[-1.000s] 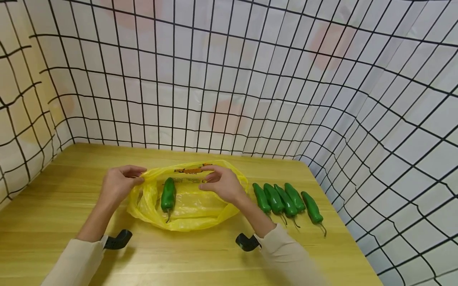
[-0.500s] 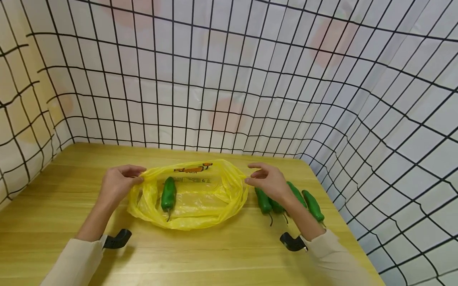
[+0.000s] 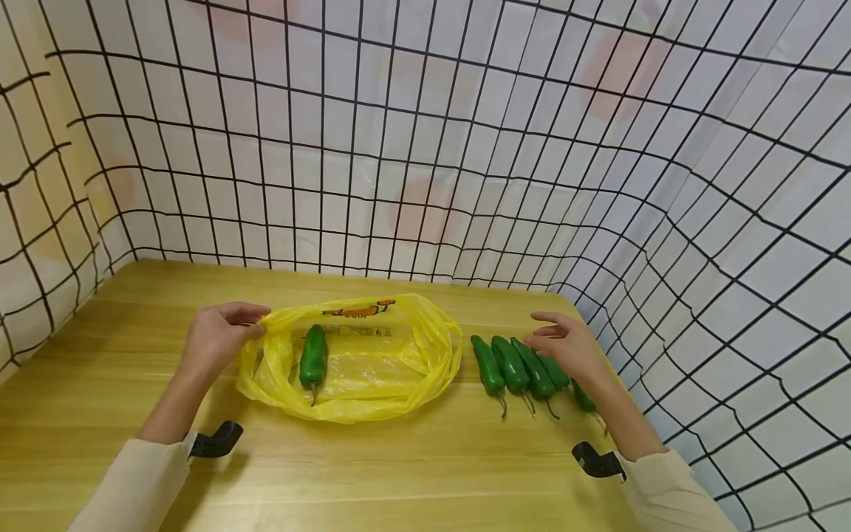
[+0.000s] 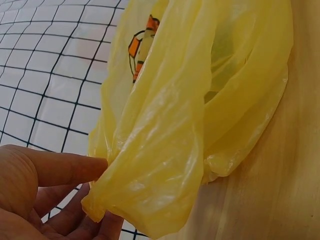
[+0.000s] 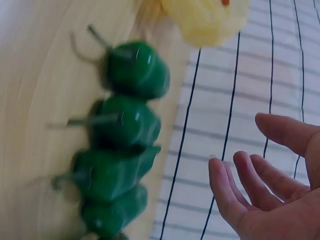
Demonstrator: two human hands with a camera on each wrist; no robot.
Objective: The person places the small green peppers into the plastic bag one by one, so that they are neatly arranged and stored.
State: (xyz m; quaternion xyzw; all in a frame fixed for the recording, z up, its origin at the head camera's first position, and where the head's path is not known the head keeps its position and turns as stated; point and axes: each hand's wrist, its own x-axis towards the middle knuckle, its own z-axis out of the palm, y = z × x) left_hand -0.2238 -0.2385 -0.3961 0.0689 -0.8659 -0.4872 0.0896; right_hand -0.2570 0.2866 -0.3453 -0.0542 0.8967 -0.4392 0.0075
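The yellow bag [image 3: 359,362] lay open on the wooden table [image 3: 399,473], one green pepper [image 3: 313,357] inside near its left side. The left hand [image 3: 216,338] pinched the bag's left rim between thumb and fingers. The right hand [image 3: 572,347], fingers loosely spread and holding nothing, hovered over the row of peppers [image 3: 512,366] right of the bag, hiding much of the farthest one. The wrist view blurred them.
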